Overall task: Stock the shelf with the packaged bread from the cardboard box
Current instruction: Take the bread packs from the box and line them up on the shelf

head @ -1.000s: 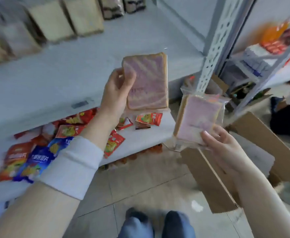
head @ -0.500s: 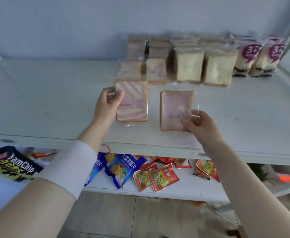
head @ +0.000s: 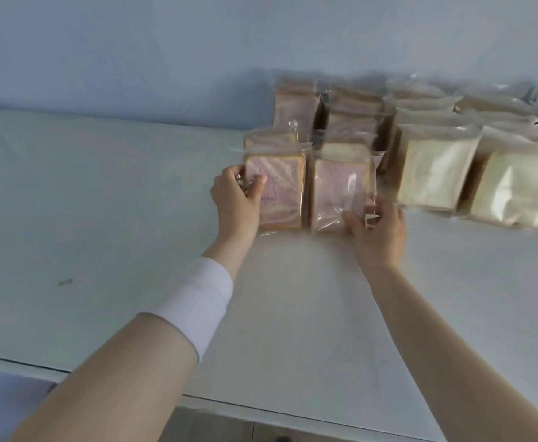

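Two clear-wrapped packs of pink marbled bread stand side by side on the white shelf (head: 102, 218), in front of earlier pink packs. My left hand (head: 237, 199) grips the left pack (head: 283, 189) by its left edge, thumb on its front. My right hand (head: 377, 231) holds the right pack (head: 341, 193) at its lower right corner, fingers on the wrapper. Both packs rest upright against the row behind. The cardboard box is out of view.
Rows of pale white bread packs (head: 433, 173) fill the shelf to the right, reaching back to the blue-grey wall (head: 197, 52). The shelf's front edge (head: 261, 409) runs below my arms. A white band wraps my left forearm.
Both hands have carried the two pink packs from above the shelf's front further back and set them upright against the stocked row. The view has shifted closer to the shelf.
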Available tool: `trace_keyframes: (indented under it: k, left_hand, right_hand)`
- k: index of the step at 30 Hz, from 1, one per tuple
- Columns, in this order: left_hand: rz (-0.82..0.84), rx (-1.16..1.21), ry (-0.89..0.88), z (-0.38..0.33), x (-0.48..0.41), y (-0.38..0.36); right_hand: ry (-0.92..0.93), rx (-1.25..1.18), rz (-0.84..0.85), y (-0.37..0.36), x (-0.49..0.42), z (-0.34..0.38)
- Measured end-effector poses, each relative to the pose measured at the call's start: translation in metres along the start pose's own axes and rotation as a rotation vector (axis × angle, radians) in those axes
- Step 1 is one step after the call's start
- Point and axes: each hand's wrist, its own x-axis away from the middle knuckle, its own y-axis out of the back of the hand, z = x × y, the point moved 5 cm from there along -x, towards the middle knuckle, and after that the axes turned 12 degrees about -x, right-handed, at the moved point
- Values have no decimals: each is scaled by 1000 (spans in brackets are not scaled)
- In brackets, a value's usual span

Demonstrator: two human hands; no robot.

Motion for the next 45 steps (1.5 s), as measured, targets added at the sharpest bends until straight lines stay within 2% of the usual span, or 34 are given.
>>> trace_keyframes:
  k: [3, 5, 9, 11, 13, 18, 21, 25, 29, 32, 36, 45]
  left_hand:
    - [12, 80, 22, -2, 1, -5]
    - [25, 86, 6, -4, 3, -5]
    - [2, -254, -93, -12, 12, 2]
    - [15, -363, -257, -27, 27, 3]
    - [58, -473, -497, -53, 49, -2]
    - [384, -606, -1052, -145, 150, -61]
    - [503, -694, -1353, -199, 248, -106]
    - [596, -638, -1636, -249, 402, -161]
    - [736, -539, -1788, -265, 557, -205]
    - [923, -590, -1812, -250, 645, -242]
    - [1148, -710, -1776, -214, 713, -296]
    - [1549, -1001, -1341, -136, 769, -455]
  right_hand:
    - [62, 58, -68, -5, 8, 4]
    - [79, 201, -50, -8, 12, 7]
    - [68, 399, 51, -2, 22, 13]
    - [108, 422, 9, 15, 35, 17]
    - [117, 477, -35, 40, 49, 18]
    - [-4, 772, -85, 145, 82, -7]
    - [-94, 985, -97, 236, 107, -33]
    - [-246, 1195, -135, 370, 159, -82]
    - [-501, 1197, -188, 489, 238, -152]
    - [-717, 1160, -212, 556, 299, -209]
    - [-951, 1003, -234, 605, 351, -284]
    - [-1354, 572, -296, 620, 376, -447]
